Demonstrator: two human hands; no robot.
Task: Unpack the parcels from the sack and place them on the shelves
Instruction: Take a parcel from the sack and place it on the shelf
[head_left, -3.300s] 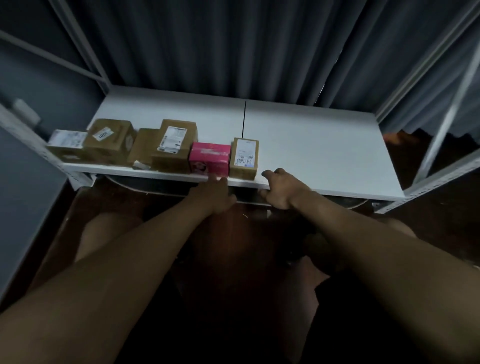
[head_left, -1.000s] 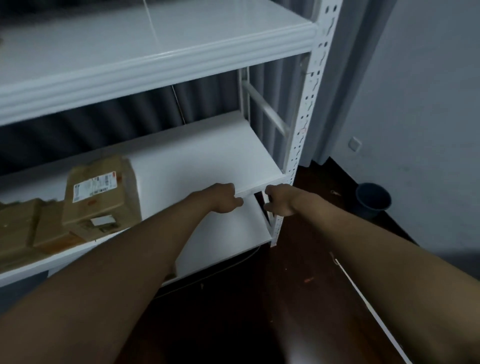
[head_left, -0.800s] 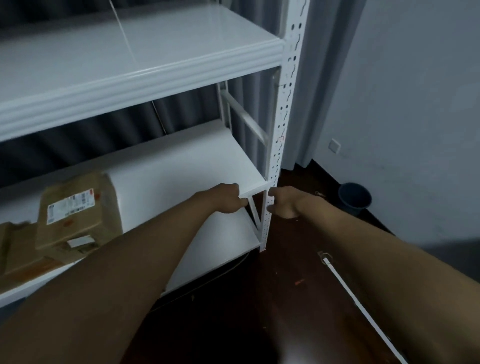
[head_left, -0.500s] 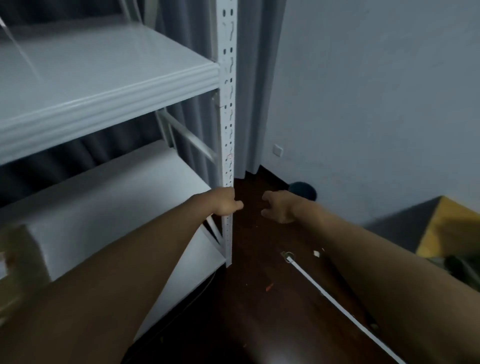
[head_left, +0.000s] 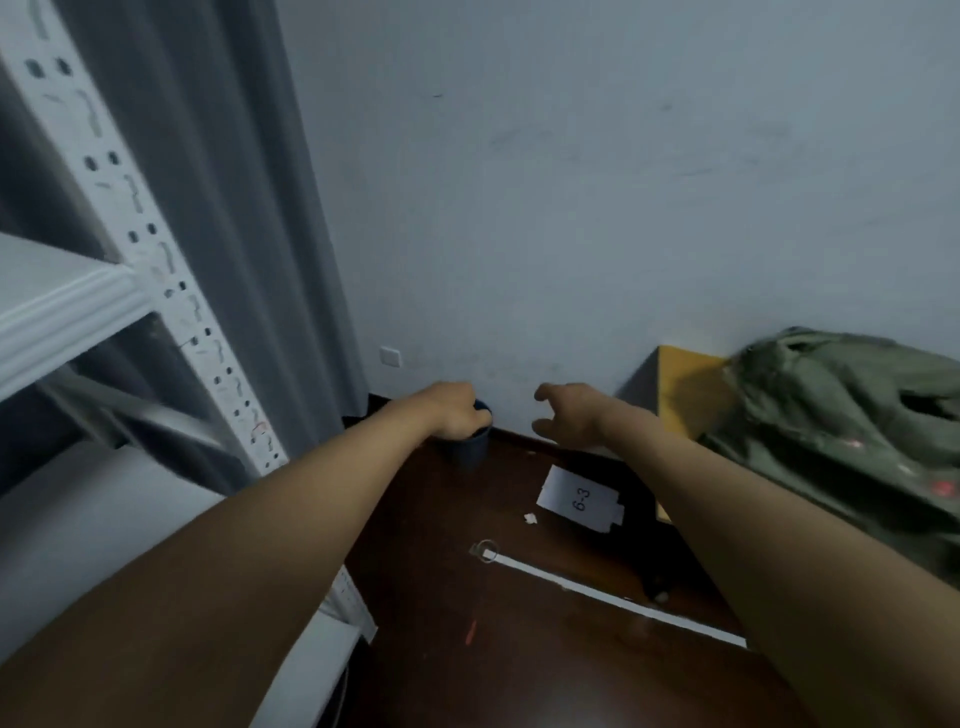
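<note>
Sack (head_left: 852, 415) slumped just right of loosely spread, empty right hand (head_left: 569, 418); left hand (head_left: 457, 415) curled, empty, farther off.

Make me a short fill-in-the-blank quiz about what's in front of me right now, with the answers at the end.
1. The paper label on the floor reads ____.
2. The sack at the right is ____ in colour.
3. Both hands, left hand and right hand, hold ____.
4. The white shelf rack stands on the person's ____ side.

Answers: 6-3; green; nothing; left
</note>
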